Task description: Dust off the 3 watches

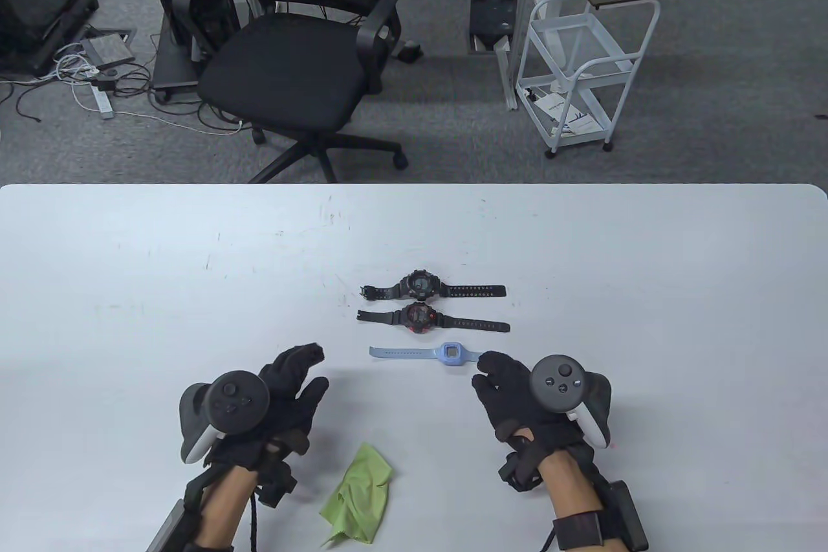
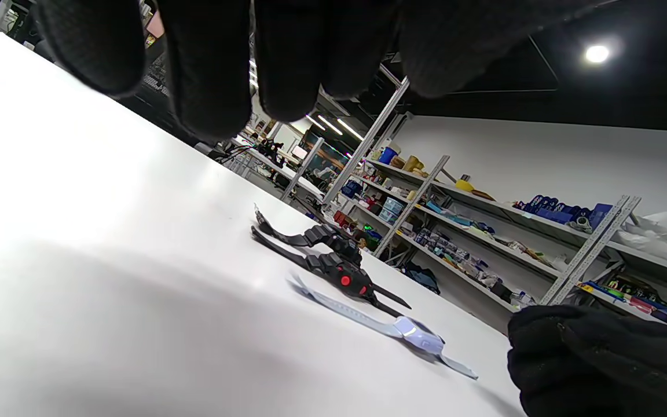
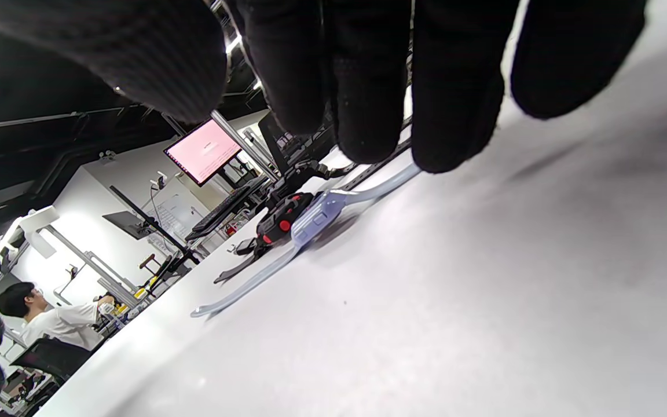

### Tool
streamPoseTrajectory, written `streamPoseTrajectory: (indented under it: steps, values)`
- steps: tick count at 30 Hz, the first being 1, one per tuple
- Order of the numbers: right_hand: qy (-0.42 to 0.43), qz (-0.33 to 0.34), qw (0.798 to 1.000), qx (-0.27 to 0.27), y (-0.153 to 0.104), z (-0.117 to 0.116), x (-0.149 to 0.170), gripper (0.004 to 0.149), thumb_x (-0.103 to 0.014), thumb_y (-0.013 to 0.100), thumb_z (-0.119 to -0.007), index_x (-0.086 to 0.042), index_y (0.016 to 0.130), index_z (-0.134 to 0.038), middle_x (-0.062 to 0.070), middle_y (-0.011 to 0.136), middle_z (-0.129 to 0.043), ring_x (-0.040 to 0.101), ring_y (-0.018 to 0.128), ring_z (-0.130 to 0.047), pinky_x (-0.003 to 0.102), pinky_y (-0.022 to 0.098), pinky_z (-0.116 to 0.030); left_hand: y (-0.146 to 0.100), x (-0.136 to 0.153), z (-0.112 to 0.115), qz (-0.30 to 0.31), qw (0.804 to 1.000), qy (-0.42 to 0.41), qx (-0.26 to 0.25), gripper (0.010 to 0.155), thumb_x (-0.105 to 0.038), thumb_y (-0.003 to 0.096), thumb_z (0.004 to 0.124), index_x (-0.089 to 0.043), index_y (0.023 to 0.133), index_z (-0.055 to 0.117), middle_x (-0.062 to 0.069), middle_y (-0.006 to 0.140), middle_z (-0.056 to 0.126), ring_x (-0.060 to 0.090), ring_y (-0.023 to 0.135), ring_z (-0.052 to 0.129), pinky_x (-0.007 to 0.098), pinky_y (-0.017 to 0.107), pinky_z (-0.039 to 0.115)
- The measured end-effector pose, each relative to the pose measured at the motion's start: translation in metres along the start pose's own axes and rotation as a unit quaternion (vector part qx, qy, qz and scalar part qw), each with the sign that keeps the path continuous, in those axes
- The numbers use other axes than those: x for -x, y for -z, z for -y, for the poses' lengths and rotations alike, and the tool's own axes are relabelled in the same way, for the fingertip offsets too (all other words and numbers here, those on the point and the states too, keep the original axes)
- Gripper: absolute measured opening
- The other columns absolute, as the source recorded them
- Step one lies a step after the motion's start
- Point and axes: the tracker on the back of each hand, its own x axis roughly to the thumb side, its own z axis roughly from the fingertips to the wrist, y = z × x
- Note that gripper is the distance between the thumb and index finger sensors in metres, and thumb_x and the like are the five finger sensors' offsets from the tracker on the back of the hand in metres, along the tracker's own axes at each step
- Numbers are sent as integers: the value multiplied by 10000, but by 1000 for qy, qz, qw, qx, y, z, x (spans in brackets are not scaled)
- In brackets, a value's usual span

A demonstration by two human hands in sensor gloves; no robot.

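Three watches lie flat in a row on the white table (image 1: 129,267): a black one (image 1: 422,285) farthest, a black-and-red one (image 1: 420,316) in the middle, and a light blue one (image 1: 449,354) nearest. The blue watch (image 2: 417,335) (image 3: 316,215) shows in both wrist views. A green cloth (image 1: 359,500) lies crumpled near the front edge, between my hands. My left hand (image 1: 301,377) hovers left of the watches, fingers loose, holding nothing. My right hand (image 1: 501,377) has its fingertips close to the blue watch's right strap end; whether they touch it is unclear.
Beyond the table's far edge stand a black office chair (image 1: 291,60) and a white wire cart (image 1: 576,73). In the right wrist view, a person (image 3: 50,324) sits far off in the room.
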Motion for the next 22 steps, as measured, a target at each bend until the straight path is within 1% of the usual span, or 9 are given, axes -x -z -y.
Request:
streamPoseTrajectory:
  steps: [6, 13, 18, 22]
  values:
    - [20, -7, 1000, 2, 0, 4, 5, 646, -512, 525, -750, -127, 1043, -714, 182, 958, -819, 436, 777, -882, 658, 545, -694, 2, 2, 1, -1, 1000, 2, 5, 630, -427, 550, 765, -135, 1093, 638, 158, 1094, 726, 483, 890, 840, 724, 629, 655]
    - [21, -14, 1000, -10, 0, 3, 8, 647, -513, 525, -747, -126, 1044, -714, 183, 956, -820, 437, 776, -882, 656, 546, -694, 4, 7, 3, -12, 1000, 4, 13, 634, -433, 551, 760, -131, 1094, 637, 162, 1096, 721, 485, 887, 842, 725, 629, 654]
    - [24, -12, 1000, -10, 1, 4, 7, 647, -513, 527, -744, -126, 1045, -713, 186, 959, -817, 439, 777, -880, 657, 546, -693, 3, 11, 4, -19, 1000, 2, 11, 635, -435, 551, 759, -128, 1094, 637, 164, 1094, 723, 485, 883, 846, 725, 627, 657]
    - [23, -15, 1000, -12, 1, 3, 9, 649, -513, 527, -744, -122, 1045, -715, 188, 956, -820, 441, 773, -883, 658, 545, -693, 4, 13, 7, -24, 999, 5, 21, 635, -437, 550, 758, -125, 1091, 642, 168, 1091, 727, 484, 879, 850, 723, 626, 658]
